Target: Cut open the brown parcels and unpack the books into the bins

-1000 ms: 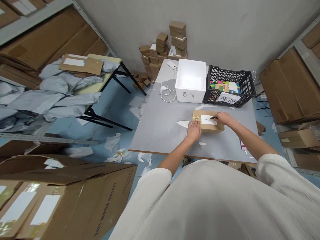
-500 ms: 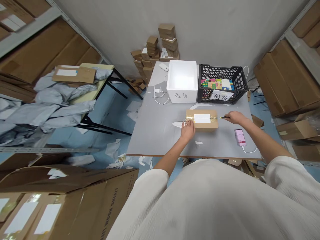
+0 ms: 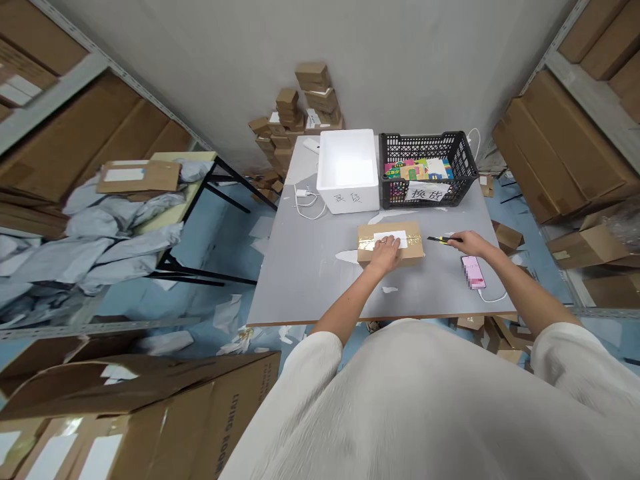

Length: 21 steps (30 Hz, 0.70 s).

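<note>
The left hand lies spread on the brown box, on the counter. Apart from it, the right hand is wrapped around a knife, just past the box's right end. If the box slid under a cut, the knife could nick the left hand. Earlier, the knife was closer, and the left hand lay near the box's left end.

Two hands in play, left hand and right hand, and one cutter! On one grey surface: one taped carton, one phone, one white tub, one black crate with one paper sign. A yellowish surface makes two! Grey bags, a heap too tangled to count; boxes by the wall, likewise!
</note>
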Tool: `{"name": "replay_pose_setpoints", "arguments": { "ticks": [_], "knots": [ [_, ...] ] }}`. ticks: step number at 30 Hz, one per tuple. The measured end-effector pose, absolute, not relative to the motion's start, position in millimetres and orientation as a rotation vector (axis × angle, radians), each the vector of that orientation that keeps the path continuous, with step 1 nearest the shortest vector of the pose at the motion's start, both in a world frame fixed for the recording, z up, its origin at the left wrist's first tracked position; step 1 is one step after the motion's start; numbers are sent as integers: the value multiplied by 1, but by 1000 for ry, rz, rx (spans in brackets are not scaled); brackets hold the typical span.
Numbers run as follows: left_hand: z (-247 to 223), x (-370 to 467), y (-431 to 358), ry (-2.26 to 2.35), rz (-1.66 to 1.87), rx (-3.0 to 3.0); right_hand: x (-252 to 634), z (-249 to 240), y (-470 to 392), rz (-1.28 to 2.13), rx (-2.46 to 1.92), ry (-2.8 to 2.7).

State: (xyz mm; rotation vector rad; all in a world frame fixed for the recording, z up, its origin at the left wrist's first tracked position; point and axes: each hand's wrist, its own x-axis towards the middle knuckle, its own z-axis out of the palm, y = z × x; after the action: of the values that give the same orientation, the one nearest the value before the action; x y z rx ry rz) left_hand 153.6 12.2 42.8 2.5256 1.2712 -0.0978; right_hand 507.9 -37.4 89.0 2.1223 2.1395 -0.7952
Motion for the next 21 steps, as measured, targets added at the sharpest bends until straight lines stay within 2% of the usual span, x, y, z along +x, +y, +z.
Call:
{"name": "replay_pose_setpoints", "arguments": {
  "ticks": [4,12,21],
  "knots": [
    [43,177,29,1195,-235,2530,499,89,-43,-1035,2174,2163],
    [39,187,38,1223,-358,2562,501,67,-36,-1224,2248,2108],
    [28,186,28,1266,-269,2565,505,55,-8,-1107,2031,2258]
  ]
}}
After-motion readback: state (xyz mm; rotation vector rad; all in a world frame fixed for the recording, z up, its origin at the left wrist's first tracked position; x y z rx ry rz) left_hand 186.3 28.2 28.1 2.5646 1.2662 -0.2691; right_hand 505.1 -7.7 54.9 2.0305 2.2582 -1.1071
